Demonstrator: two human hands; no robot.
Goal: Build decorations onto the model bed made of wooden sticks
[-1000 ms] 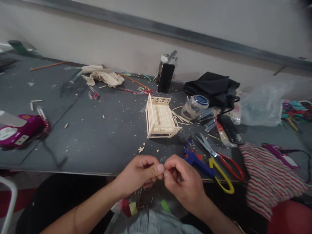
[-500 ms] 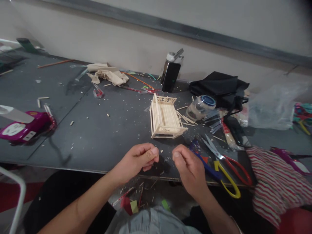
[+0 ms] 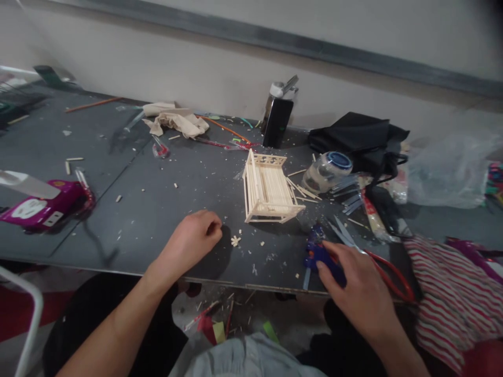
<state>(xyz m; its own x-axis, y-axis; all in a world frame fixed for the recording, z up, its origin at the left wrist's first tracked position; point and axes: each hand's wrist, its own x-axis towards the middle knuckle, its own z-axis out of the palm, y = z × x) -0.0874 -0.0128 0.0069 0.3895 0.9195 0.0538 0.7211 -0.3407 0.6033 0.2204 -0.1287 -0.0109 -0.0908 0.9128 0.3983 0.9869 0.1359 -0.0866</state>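
Observation:
My left hand (image 3: 196, 238) rests on the dark table with its fingers curled in; whether anything is inside cannot be seen. Just right of it lies a small flower-shaped cluster of wooden bits (image 3: 235, 241). My right hand (image 3: 349, 272) has its thumb and fingers around a blue tool (image 3: 315, 251), probably a glue gun, near the front edge. Red-handled scissors (image 3: 393, 275) lie partly behind that hand. A small frame of pale wooden sticks (image 3: 271, 188) stands upright beyond both hands, touched by neither.
Loose sticks and a blue-lidded jar (image 3: 328, 170) are right of the frame. Behind stand a phone (image 3: 278, 123) and bottle. A black bag (image 3: 357, 139) and striped cloth (image 3: 451, 298) lie right, a purple device (image 3: 47, 204) left, crumpled cloth (image 3: 176, 120) at the back.
My left hand has moved left, and the wooden cluster now shows beside it. My right hand has moved right and taken hold of the blue tool.

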